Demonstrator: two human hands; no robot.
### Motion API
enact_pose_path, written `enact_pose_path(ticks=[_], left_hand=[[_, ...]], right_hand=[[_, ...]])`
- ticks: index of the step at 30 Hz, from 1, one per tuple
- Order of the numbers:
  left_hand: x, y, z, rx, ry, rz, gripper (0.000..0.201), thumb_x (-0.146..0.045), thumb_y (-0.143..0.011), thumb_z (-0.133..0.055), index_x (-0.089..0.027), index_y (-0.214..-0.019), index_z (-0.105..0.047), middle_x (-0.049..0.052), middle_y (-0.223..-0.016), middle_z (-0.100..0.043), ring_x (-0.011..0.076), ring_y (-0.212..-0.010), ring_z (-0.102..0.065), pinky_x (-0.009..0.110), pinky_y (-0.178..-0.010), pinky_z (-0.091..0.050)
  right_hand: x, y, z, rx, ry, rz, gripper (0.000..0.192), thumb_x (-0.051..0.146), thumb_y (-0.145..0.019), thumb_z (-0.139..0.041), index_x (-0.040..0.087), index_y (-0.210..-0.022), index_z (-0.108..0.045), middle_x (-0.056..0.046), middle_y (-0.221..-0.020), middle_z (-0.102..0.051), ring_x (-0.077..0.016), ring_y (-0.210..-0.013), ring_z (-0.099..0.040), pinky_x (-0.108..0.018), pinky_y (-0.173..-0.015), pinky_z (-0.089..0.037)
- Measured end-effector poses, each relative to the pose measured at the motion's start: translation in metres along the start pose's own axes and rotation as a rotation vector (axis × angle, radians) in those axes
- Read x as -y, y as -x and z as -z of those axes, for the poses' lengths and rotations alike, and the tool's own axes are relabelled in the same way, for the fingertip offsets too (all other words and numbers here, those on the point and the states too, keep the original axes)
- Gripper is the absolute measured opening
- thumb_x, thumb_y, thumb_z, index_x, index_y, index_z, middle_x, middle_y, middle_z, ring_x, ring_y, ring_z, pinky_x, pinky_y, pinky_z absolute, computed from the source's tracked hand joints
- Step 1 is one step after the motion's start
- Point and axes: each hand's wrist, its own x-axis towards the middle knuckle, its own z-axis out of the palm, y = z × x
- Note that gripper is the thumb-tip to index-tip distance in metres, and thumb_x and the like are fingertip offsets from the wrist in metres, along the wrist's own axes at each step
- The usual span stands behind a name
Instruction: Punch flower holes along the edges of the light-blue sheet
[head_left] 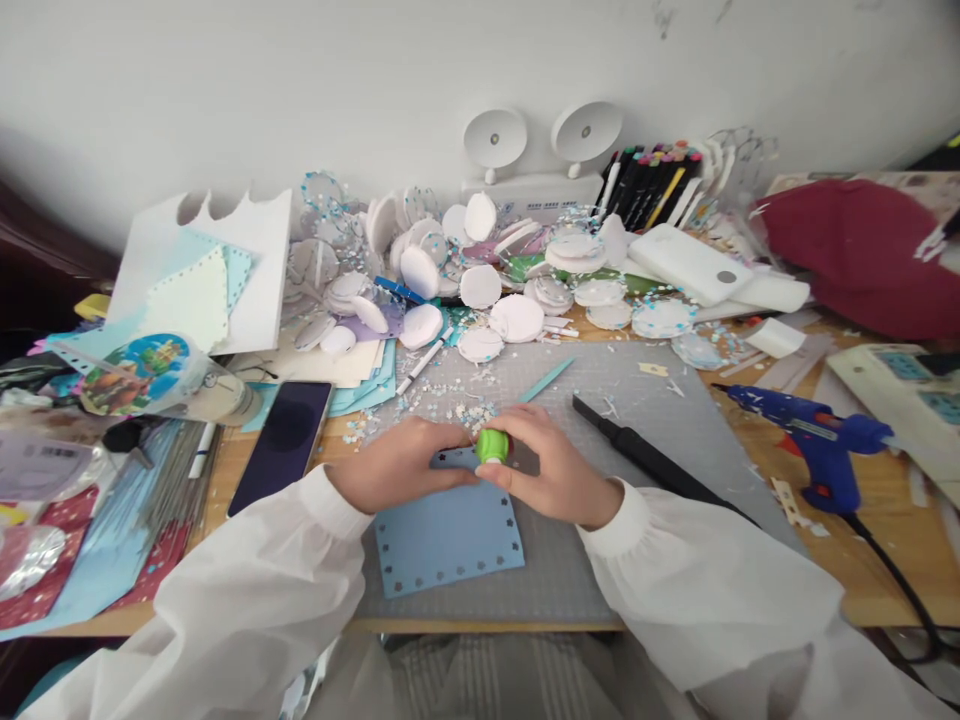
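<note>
One green punch (493,445), clamped in my right grip (551,468) at the far edge of one blue card (450,530), pinched by my left grip (405,462) over the grey mat (600,590): I'd seat it square, match the flower-shaped holes' (419,582) spacing, press fully.

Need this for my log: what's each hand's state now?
Left hand: closed, holding the light-blue rectangular paper card.
Right hand: closed, holding the small green plastic punch.
</note>
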Motion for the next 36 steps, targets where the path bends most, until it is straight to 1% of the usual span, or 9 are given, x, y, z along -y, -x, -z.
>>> enact_pose_path(ticks=[9,12,18,21,23,25,28,32,36], left_hand=[[-0.003,0.009,0.011,0.073,0.062,0.017,0.024,-0.034,-0.082,-0.063,-0.015,-0.068,-0.059,-0.005,-0.057,-0.052,0.0090,-0.055,-0.049,0.019,-0.051,-0.032],[0.000,0.013,0.012,0.155,0.044,0.034,0.019,-0.031,-0.083,-0.061,-0.016,-0.072,-0.063,-0.004,-0.060,-0.058,0.0103,-0.056,-0.054,0.019,-0.052,-0.035],[0.007,0.018,0.006,0.149,-0.047,0.090,0.010,-0.021,-0.083,-0.059,-0.017,-0.087,-0.067,0.003,-0.084,-0.070,0.0186,-0.079,-0.066,0.024,-0.068,-0.044],[0.007,0.017,0.003,0.167,-0.006,0.106,0.012,-0.022,-0.084,-0.058,-0.018,-0.093,-0.066,0.004,-0.091,-0.070,0.0197,-0.085,-0.065,0.026,-0.073,-0.046],[0.004,0.014,-0.001,0.088,0.053,0.065,0.019,-0.028,-0.084,-0.061,-0.019,-0.101,-0.064,0.005,-0.099,-0.068,0.0207,-0.092,-0.063,0.029,-0.080,-0.046],[0.001,0.011,-0.006,-0.081,0.125,0.007,0.032,-0.036,-0.081,-0.066,-0.018,-0.106,-0.061,0.007,-0.103,-0.065,0.0217,-0.098,-0.060,0.032,-0.086,-0.045],[-0.005,0.006,-0.015,-0.305,0.255,-0.034,0.040,-0.042,-0.076,-0.071,-0.017,-0.105,-0.060,0.006,-0.096,-0.064,0.0193,-0.090,-0.060,0.030,-0.082,-0.047],[-0.011,0.001,-0.023,-0.434,0.336,-0.070,0.032,-0.036,-0.073,-0.075,-0.015,-0.093,-0.061,0.004,-0.085,-0.063,0.0152,-0.078,-0.059,0.026,-0.072,-0.048],[-0.009,-0.002,-0.029,-0.496,0.375,-0.098,0.033,-0.030,-0.072,-0.075,-0.017,-0.100,-0.062,0.005,-0.087,-0.065,0.0155,-0.077,-0.059,0.028,-0.073,-0.049]], right_hand=[[0.008,-0.003,0.004,0.099,-0.369,-0.204,0.026,0.044,-0.082,-0.060,0.018,-0.088,-0.058,-0.002,-0.080,-0.059,-0.0157,-0.076,-0.055,-0.029,-0.070,-0.046],[0.006,-0.003,0.004,0.060,-0.376,-0.195,0.027,0.039,-0.079,-0.065,0.019,-0.095,-0.056,-0.002,-0.085,-0.060,-0.0158,-0.079,-0.056,-0.030,-0.073,-0.047],[-0.003,-0.002,0.000,-0.063,-0.411,-0.152,0.036,0.025,-0.076,-0.070,0.023,-0.102,-0.046,-0.003,-0.097,-0.058,-0.0156,-0.087,-0.058,-0.031,-0.078,-0.049],[-0.008,-0.003,-0.004,-0.121,-0.313,-0.028,0.030,0.021,-0.079,-0.067,0.024,-0.101,-0.047,-0.007,-0.107,-0.057,-0.0183,-0.096,-0.058,-0.034,-0.081,-0.050],[-0.010,-0.004,-0.005,-0.170,-0.167,0.101,0.026,0.016,-0.080,-0.065,0.024,-0.097,-0.048,-0.007,-0.109,-0.056,-0.0198,-0.102,-0.055,-0.037,-0.085,-0.049],[-0.011,-0.003,-0.005,-0.183,-0.019,0.233,0.024,0.011,-0.080,-0.062,0.024,-0.095,-0.048,-0.007,-0.106,-0.055,-0.0197,-0.102,-0.054,-0.038,-0.086,-0.048],[-0.010,-0.001,-0.005,-0.159,0.112,0.377,0.023,0.010,-0.083,-0.058,0.025,-0.096,-0.047,-0.006,-0.102,-0.052,-0.0176,-0.095,-0.055,-0.035,-0.079,-0.050],[-0.007,0.001,-0.006,-0.171,0.120,0.403,0.023,0.016,-0.084,-0.060,0.024,-0.100,-0.046,-0.006,-0.100,-0.052,-0.0181,-0.093,-0.055,-0.035,-0.077,-0.052],[-0.006,0.001,-0.006,-0.209,0.093,0.341,0.029,0.012,-0.082,-0.062,0.022,-0.103,-0.045,-0.007,-0.100,-0.053,-0.0189,-0.096,-0.055,-0.035,-0.081,-0.050]])
